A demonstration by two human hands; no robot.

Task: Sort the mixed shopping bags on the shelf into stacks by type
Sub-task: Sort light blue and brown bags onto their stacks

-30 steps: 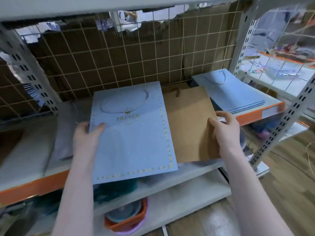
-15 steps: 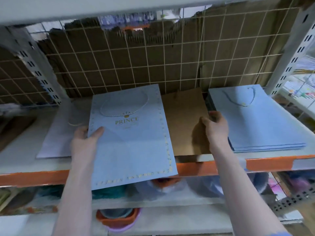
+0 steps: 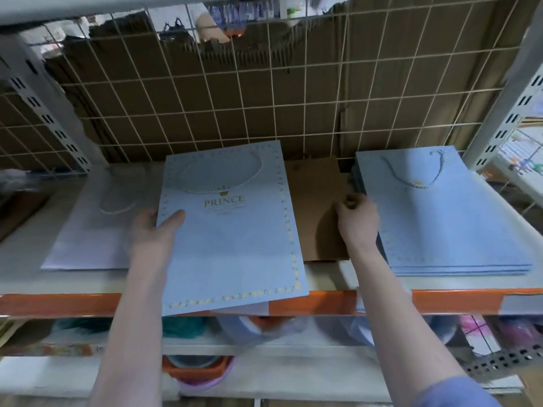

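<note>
Left hand (image 3: 152, 230) pinches the PRINCE bag (image 3: 232, 230), thumb on top, over the shelf (image 3: 338, 301) edge. Right hand (image 3: 357, 221), fingers curled, grips the blue stack's (image 3: 446, 218) edge beside the brown bag (image 3: 317, 207).

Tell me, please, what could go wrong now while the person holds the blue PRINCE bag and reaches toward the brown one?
The PRINCE bag juts past the shelf's orange edge, held only at its side by the left hand; it may slip down. The right hand works beside the blue stack and could push it askew while pulling at the brown bag.
</note>
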